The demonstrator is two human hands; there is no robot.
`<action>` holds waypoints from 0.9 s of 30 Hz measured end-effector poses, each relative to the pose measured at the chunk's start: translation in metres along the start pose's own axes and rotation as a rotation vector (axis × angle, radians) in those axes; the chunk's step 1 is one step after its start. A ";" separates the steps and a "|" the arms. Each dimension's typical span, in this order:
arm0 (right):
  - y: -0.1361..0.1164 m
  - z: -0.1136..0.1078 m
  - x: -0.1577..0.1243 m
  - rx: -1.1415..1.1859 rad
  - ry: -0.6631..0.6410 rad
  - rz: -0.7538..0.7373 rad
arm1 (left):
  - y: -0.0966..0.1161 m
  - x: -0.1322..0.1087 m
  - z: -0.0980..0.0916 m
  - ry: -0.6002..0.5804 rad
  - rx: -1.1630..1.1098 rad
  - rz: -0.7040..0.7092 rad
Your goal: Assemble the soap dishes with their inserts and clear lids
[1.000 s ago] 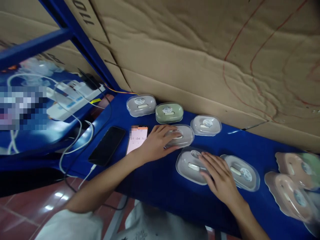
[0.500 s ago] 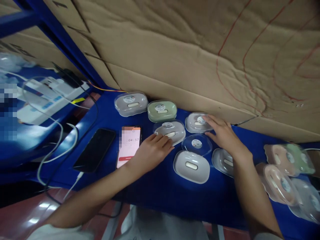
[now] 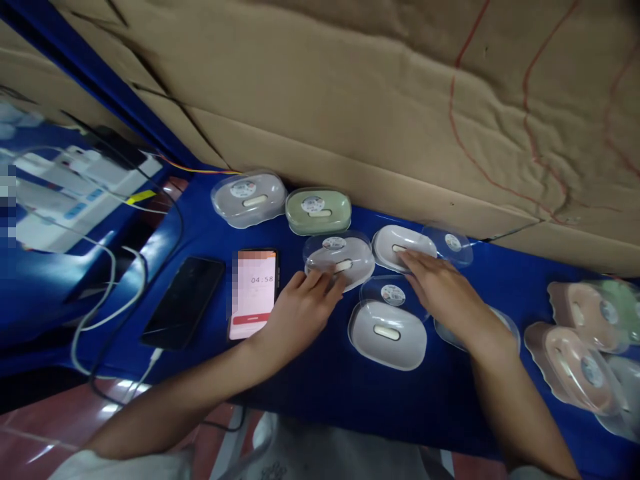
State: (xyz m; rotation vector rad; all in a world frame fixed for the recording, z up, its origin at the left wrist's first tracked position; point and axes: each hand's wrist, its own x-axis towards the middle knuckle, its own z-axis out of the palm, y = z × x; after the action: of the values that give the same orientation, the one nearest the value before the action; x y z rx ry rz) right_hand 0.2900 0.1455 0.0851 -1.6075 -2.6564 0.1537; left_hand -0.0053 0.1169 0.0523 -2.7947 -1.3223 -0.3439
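Observation:
My left hand (image 3: 310,303) rests with bent fingers at the front edge of a grey oval case (image 3: 357,267), whose clear lid with a round label sits shifted toward the back left. My right hand (image 3: 440,283) reaches over another grey case (image 3: 407,243), its fingertips at the white oval piece in the middle. That case's clear lid (image 3: 463,248) lies to its right. In front of my hands is an uncovered grey case (image 3: 389,340), with a clear lid (image 3: 383,293) behind it. A further case (image 3: 455,332) is partly hidden under my right wrist.
A grey case (image 3: 260,210) and a green case (image 3: 323,220) stand at the back left. Two phones (image 3: 185,300) lie left of my left hand, one showing a timer. Power strips and cables are further left. Pink (image 3: 575,360) and green cases lie at the right. Cardboard (image 3: 325,100) rises behind.
The clear lid under my right hand has come off and now lies right of its grey case. My right fingers have moved onto the case's middle. My left hand has barely moved.

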 end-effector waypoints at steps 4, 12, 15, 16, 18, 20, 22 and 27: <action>0.008 0.014 0.011 -0.020 0.009 0.021 | -0.004 0.003 -0.004 0.105 -0.230 -0.028; 0.029 -0.016 0.007 -0.101 0.087 0.066 | -0.007 0.010 0.002 0.213 -0.485 -0.048; 0.022 -0.044 -0.004 -0.229 0.232 0.179 | -0.007 0.010 0.000 0.301 -0.523 -0.064; 0.019 -0.052 -0.012 -0.223 0.259 0.175 | -0.006 0.009 -0.004 0.321 -0.523 -0.052; 0.015 -0.060 -0.036 -0.129 0.239 0.092 | -0.001 0.005 -0.016 0.303 -0.533 0.042; 0.017 -0.053 -0.073 0.021 0.138 0.001 | 0.010 -0.001 -0.030 0.186 -0.528 0.238; 0.028 -0.033 -0.114 0.058 0.064 0.028 | 0.025 -0.009 -0.038 0.024 -0.416 0.430; 0.062 0.017 -0.176 0.000 0.123 0.237 | 0.059 -0.023 -0.022 -0.066 -0.056 0.422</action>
State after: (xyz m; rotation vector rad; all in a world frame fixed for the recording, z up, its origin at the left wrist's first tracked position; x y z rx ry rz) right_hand 0.4247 0.0172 0.0660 -1.8620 -2.3710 0.0581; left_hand 0.0213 0.0592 0.0723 -3.0501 -0.7060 -0.2738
